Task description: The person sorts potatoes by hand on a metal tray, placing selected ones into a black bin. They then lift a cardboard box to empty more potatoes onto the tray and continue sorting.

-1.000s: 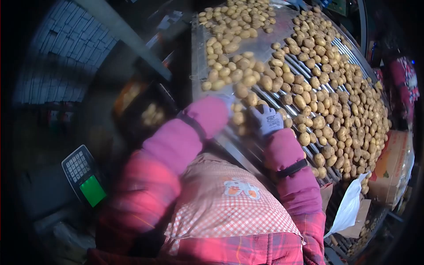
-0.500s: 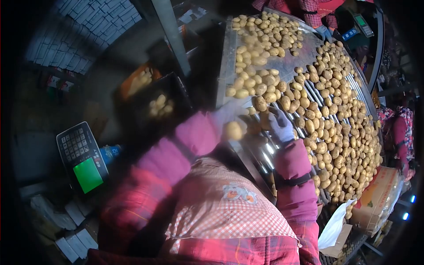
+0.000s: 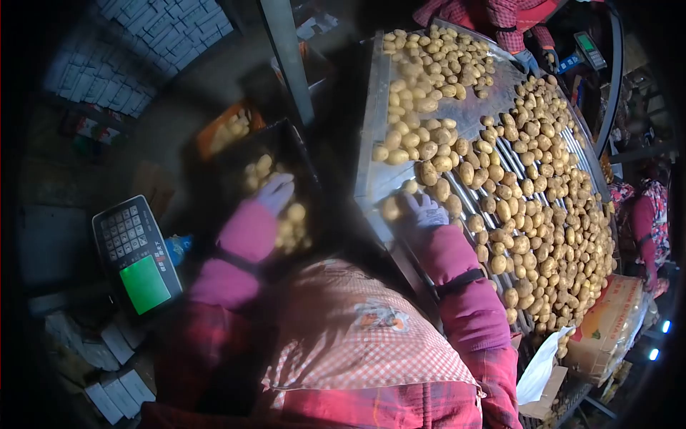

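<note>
My left hand (image 3: 275, 193), in a pale glove, is over a dark crate (image 3: 300, 146) with its fingers stretched out. Below and around it lie potatoes (image 3: 291, 232) inside the crate. My right hand (image 3: 429, 212), gloved too, rests at the near edge of the sorting table (image 3: 368, 154), fingers apart. A blurred potato (image 3: 391, 208) lies just left of its thumb, and other potatoes (image 3: 441, 189) lie beyond its fingertips. Whether the right hand touches them is hard to tell.
Many potatoes (image 3: 543, 236) cover the table's metal rollers. An orange crate (image 3: 214, 136) stands behind the dark one. On the left is a scale display (image 3: 139, 254). A co-worker's gloved hand (image 3: 527, 63) is at the far edge; a cardboard box (image 3: 611, 325) stands right.
My left hand has moved left from the table edge to the dark crate, where more potatoes now show. My right hand has shifted slightly left and nearer the edge.
</note>
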A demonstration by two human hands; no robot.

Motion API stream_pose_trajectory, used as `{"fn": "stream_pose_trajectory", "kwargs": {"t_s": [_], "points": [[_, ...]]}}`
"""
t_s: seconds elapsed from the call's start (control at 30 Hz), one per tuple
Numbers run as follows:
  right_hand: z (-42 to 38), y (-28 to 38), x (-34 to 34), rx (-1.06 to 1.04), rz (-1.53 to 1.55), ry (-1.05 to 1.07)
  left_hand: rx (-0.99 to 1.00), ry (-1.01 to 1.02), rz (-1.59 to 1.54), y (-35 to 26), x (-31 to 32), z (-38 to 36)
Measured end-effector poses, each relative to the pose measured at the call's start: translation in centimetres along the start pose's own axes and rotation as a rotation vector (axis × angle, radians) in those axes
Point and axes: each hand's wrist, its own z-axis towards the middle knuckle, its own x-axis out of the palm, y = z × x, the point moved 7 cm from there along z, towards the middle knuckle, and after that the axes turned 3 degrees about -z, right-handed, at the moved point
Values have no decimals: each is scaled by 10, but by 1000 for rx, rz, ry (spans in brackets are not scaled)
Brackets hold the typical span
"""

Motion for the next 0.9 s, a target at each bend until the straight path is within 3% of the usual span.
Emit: {"fn": "stream_pose_trajectory", "kwargs": {"t_s": [0.1,0.17,0.23,0.27,0.3,0.37,0.4,0.43,0.47,0.5,0.53,0.6,0.7,0.77,0.83,0.87,0.9], "points": [[5,-8,-3,0,121,8,-11,-22,262,-27,48,9],[-12,10,-37,-67,522,-6,143,-21,316,-43,69,14],[-47,44,-74,-176,1032,-132,185,142,187,-60,78,26],[-58,60,-88,-277,1037,-81,224,49,295,-72,88,24],[-61,61,-91,-357,985,-187,225,58,305,-78,103,25],[-72,33,-83,-196,768,-271,248,50,393,-87,125,33],[-83,15,-76,-149,716,-401,249,224,287,-73,131,51],[-95,-4,-71,-54,810,-278,213,143,402,-68,151,55],[-106,-27,-50,-18,701,-406,307,172,577,-52,163,73],[-119,-48,-31,123,850,-450,371,174,739,-34,176,91],[-138,-59,-40,193,877,-436,386,182,952,-35,202,91],[-167,-86,-21,269,799,-604,429,206,1390,-22,237,106],[-197,-108,-2,378,740,-698,456,158,1424,19,243,131],[-204,-113,9,451,863,-631,522,137,1468,21,252,144],[-205,-113,21,424,907,-691,-9,56,1520,33,238,161],[-203,-114,20,426,908,-692,243,72,1737,35,235,167],[-197,-114,20,401,1022,-673,243,70,1738,39,231,168]]}}
